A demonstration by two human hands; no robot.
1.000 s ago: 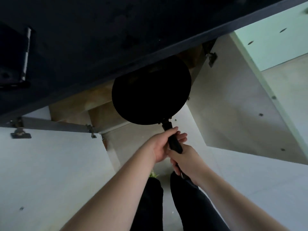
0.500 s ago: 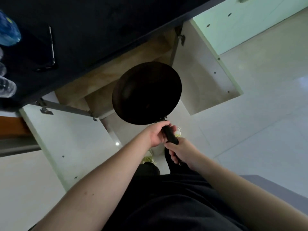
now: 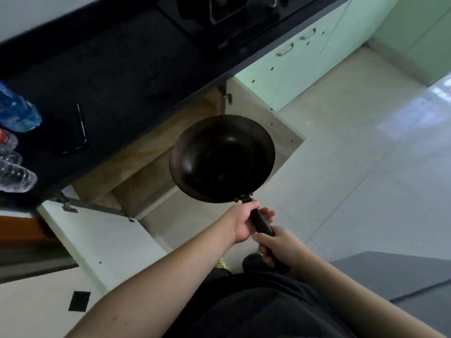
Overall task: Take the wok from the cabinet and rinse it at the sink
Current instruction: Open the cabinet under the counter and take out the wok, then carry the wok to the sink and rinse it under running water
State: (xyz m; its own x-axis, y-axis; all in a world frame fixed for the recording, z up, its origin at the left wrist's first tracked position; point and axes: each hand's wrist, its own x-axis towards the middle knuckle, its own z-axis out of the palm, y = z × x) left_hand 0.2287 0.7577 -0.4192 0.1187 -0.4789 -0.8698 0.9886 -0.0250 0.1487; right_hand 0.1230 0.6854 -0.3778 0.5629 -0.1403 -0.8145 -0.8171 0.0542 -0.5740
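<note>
Now the wok (image 3: 222, 158) is being held clear of the open cabinet (image 3: 156, 164), level and mouth up, out over the floor in front of the shelf, whereas a second ago its bowl was being seen edge-on and partly under the black countertop (image 3: 109, 69). Its handle (image 3: 262, 224) is being grasped by both hands: the left hand (image 3: 244, 222) is wrapped round the part nearest the bowl, and the right hand (image 3: 280, 247) is clenched round the near end. More of the kitchen is being taken in than before, with the stove (image 3: 219, 13) at the far side, a phone (image 3: 73, 132) and bottles (image 3: 14, 142) on the counter to the left. That suggests the body is being raised and the fetching step is judged done. Both cabinet doors are being left open. No sink is being shown, so the carry and the rinse are judged still ahead.
</note>
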